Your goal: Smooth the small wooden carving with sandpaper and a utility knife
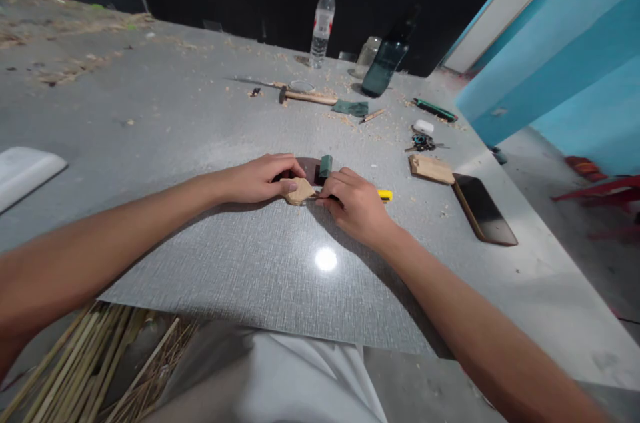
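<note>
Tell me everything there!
Wood piece: one, tan, centre
Tool: one, yellow, centre
Block: one, green, centre
Slab: one, brown, centre
Hammer: one, tan-handled, back
Sheet: one, green, back
Water bottle: one, clear, back
Dark bottle: one, teal, back
Jar: one, clear, back
Utility knife: one, green, right
Case: one, white, right
Keys: several, dark, right
Plank: one, tan, right
Smartphone: one, black, right
Object: one, white, left
Bamboo sticks: many, tan, below
Shavings: many, tan, tabletop
Table: one, grey, centre
Left hand, right hand: two, centre
</note>
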A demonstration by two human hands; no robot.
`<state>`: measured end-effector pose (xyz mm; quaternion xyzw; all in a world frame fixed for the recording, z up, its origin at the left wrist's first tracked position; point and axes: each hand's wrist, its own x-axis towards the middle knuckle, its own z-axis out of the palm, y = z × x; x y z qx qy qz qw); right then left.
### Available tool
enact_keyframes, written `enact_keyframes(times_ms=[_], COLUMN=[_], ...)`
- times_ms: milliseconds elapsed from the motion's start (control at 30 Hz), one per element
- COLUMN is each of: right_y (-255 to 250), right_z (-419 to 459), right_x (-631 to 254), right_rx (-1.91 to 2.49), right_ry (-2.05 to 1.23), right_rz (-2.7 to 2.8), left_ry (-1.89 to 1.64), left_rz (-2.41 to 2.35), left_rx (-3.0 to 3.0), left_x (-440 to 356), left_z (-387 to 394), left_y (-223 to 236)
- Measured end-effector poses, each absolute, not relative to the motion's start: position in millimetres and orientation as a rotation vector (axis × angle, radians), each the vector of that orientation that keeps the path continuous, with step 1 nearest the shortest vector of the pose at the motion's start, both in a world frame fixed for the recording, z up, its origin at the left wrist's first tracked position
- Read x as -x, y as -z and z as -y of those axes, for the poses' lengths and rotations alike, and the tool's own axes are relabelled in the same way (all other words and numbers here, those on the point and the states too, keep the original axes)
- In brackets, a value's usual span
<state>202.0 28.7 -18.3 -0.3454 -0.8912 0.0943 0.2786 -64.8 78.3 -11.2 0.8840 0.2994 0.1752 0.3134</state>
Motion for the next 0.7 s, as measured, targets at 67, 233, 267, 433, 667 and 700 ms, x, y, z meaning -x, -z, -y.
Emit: enact_keyframes(times_ms=[67, 233, 267, 433, 667, 700], right_y=[19.0, 19.1, 18.9, 17.3, 17.7, 18.0], right_z=[-29.1, -29.3, -29.4, -29.9, -31.7, -31.9], right_x=[-201.7, -202.4, -202.6, -203.6, -207.3, -207.2], right_rx=[0.92, 0.933, 0.934, 0.918, 0.879, 0.877], right_ry=[-0.26, -0.28, -0.279, -0.296, -0.289, -0.295], right_rz=[2.383, 2.375, 2.375, 2.387, 2.365, 2.377], left_ry=[-0.449, -0.455, -0.462, -0.465, -0.473, -0.478], left_rz=[-0.793, -0.79, -0.787, -0.785, -0.802, -0.803], left_rx=[-2.325, -2.321, -2.323, -2.312, -2.31, -2.31], left_x=[64.5, 64.5, 64.6, 65.3, 64.4, 64.3], left_z=[-78.1, -79.0, -79.3, -80.4, -78.8, -78.4], left_y=[10.4, 12.0, 12.7, 14.4, 13.4, 13.1])
